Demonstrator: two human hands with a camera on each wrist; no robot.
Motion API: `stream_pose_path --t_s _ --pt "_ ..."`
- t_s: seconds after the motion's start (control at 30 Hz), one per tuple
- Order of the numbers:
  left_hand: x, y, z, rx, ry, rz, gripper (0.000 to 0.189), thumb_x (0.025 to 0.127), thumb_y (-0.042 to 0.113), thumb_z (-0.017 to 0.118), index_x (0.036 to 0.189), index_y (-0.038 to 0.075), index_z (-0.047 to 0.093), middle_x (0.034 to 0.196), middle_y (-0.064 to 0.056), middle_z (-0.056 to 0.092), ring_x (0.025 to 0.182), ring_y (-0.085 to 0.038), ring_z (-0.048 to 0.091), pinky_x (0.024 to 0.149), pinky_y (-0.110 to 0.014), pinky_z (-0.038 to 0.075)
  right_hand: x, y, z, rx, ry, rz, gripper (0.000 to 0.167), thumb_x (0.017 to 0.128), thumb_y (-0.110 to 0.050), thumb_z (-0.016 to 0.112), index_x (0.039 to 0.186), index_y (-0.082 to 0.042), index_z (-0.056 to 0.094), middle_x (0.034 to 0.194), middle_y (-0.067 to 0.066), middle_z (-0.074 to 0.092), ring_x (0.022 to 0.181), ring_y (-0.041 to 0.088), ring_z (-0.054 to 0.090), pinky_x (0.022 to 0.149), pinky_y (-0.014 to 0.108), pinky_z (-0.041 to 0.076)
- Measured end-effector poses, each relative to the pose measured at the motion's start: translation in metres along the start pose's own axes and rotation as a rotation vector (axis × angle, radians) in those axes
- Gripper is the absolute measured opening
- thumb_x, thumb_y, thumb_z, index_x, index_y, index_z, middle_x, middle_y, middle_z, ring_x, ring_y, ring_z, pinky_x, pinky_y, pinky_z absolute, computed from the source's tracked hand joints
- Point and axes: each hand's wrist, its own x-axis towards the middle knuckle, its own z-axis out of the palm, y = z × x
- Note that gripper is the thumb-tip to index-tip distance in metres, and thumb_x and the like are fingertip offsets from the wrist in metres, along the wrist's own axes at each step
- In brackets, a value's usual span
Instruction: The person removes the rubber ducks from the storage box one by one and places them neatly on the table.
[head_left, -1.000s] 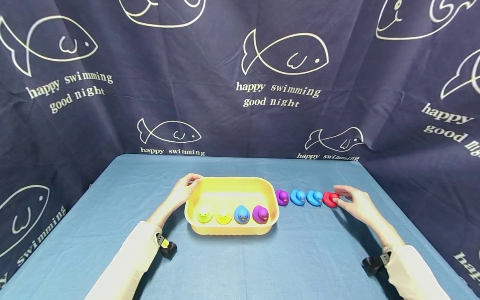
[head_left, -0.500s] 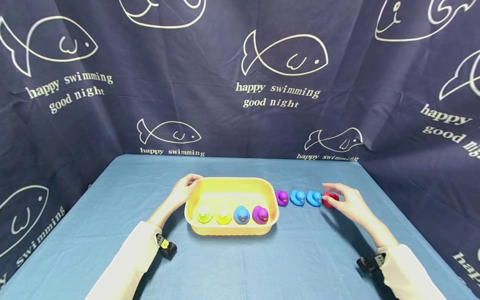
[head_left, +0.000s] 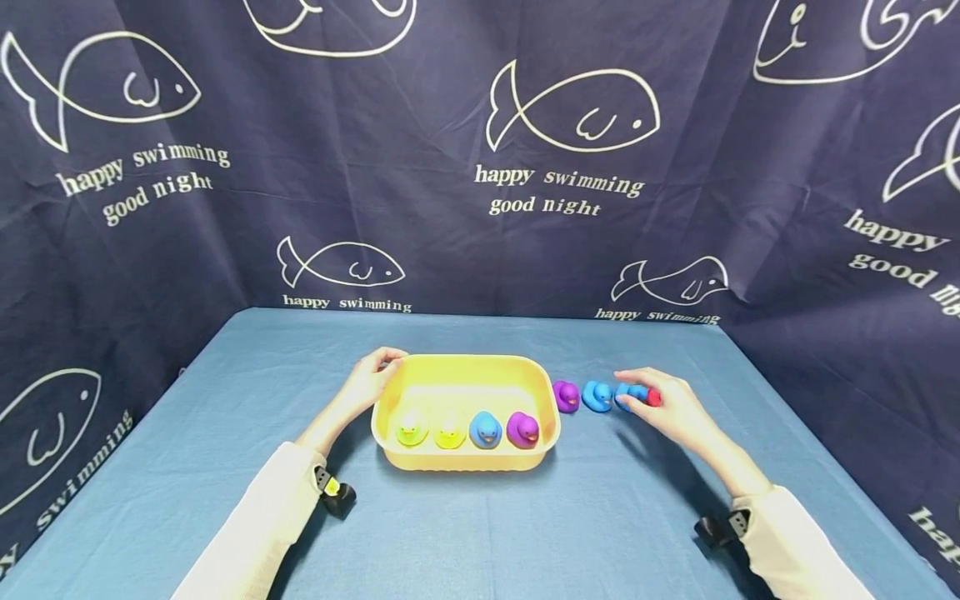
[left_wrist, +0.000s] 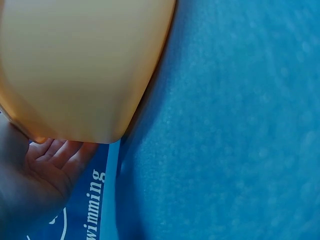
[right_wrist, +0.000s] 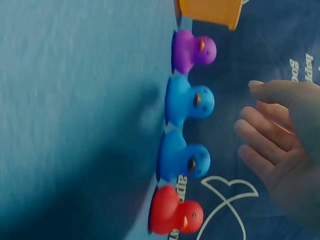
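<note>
A smooth blue cloth covers the worktop (head_left: 480,533), faintly creased; behind it and at both sides hangs a dark navy fabric backdrop (head_left: 435,200), softly folded and printed with white fish outlines and the words "happy swimming good night". On the cloth sits a pale-yellow plastic tub (head_left: 465,460), rectangular with rounded corners; inside, along its near wall, stand two small yellow toy ducks (head_left: 450,433), a blue toy duck (head_left: 485,432) and a purple toy duck (head_left: 522,431).

The left hand (head_left: 369,379) grips the tub at its far left corner – fingers against the outer wall; the right hand (head_left: 671,408) hovers over the far end of a row of ducks, thumb and fingers apart and loosely bent, holding nothing. That row runs rightward from just beside the tub – a glossy purple duck (head_left: 566,397), two glossy blue ducks (right_wrist: 182,156), then a glossy red duck (right_wrist: 175,211); both arms wear cream sleeves (head_left: 255,517), a black device (head_left: 340,498) at each wrist.
</note>
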Motion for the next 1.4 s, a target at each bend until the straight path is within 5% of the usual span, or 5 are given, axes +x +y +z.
stream_pose_path --t_s 0.4,0.73,1.0,1.4 --pt "0.001 -0.001 0.0 -0.009 0.004 0.006 0.024 0.096 0.015 0.05 0.112 0.001 0.061 0.109 -0.016 0.064 0.09 -0.024 0.062 0.077 -0.028 0.047 0.008 -0.025 0.015 0.074 -0.03 -0.069 0.035 0.075 -0.01 0.077 0.109 -0.012 0.068 0.106 0.001 0.068 0.102 0.02 0.062 0.092 0.005 0.032" --pt "0.001 -0.002 0.0 -0.013 -0.007 -0.008 0.024 0.097 0.015 0.05 0.113 0.001 0.061 0.11 -0.017 0.063 0.092 -0.024 0.061 0.077 -0.028 0.047 0.017 -0.043 0.024 0.083 -0.057 -0.128 0.036 0.073 -0.015 0.079 0.107 -0.011 0.069 0.103 -0.002 0.068 0.097 0.016 0.063 0.085 0.032 0.05" --pt "0.001 -0.002 0.001 -0.016 0.001 0.007 0.023 0.096 0.013 0.05 0.111 0.001 0.061 0.108 -0.017 0.064 0.09 -0.023 0.061 0.076 -0.028 0.047 0.026 -0.057 0.033 0.221 -0.127 -0.201 0.035 0.076 -0.012 0.077 0.109 -0.007 0.067 0.103 0.003 0.068 0.095 0.018 0.063 0.088 0.022 0.046" --pt "0.001 -0.004 0.001 -0.022 -0.003 -0.003 0.023 0.097 0.015 0.05 0.112 0.001 0.061 0.108 -0.016 0.063 0.087 -0.02 0.059 0.075 -0.026 0.047 0.036 -0.078 0.04 0.212 -0.212 -0.261 0.035 0.077 -0.009 0.075 0.11 -0.002 0.066 0.106 0.007 0.067 0.096 0.022 0.063 0.087 0.041 0.049"
